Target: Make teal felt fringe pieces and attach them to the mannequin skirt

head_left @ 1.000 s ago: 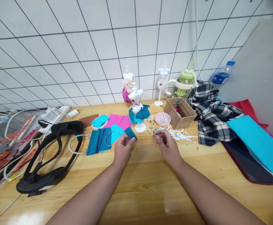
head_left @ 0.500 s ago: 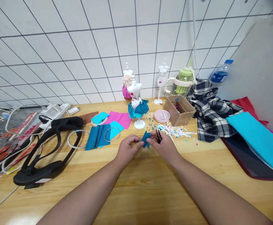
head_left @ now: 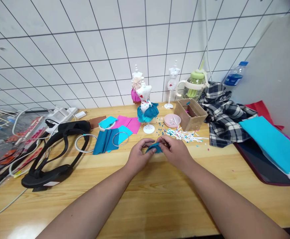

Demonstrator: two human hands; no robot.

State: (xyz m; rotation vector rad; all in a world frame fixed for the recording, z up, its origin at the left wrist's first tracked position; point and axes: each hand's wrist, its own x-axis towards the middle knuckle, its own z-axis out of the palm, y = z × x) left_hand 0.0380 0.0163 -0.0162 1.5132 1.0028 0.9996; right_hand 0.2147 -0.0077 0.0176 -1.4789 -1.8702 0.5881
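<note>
Head camera: looks forward-down over tabletop [head_left: 154, 199] toward tiled wall [head_left: 90, 44].

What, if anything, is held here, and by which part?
A teal paper piece, left hand pinching its left side, right hand its right side; whether the right hand holds more is unclear.

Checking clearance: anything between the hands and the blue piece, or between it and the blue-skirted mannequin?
The left hand and right hand both hold the blue piece, nothing visible between. Toward the blue-skirted mannequin, only their fingers intervene; loose scraps lie right of its base.
</note>
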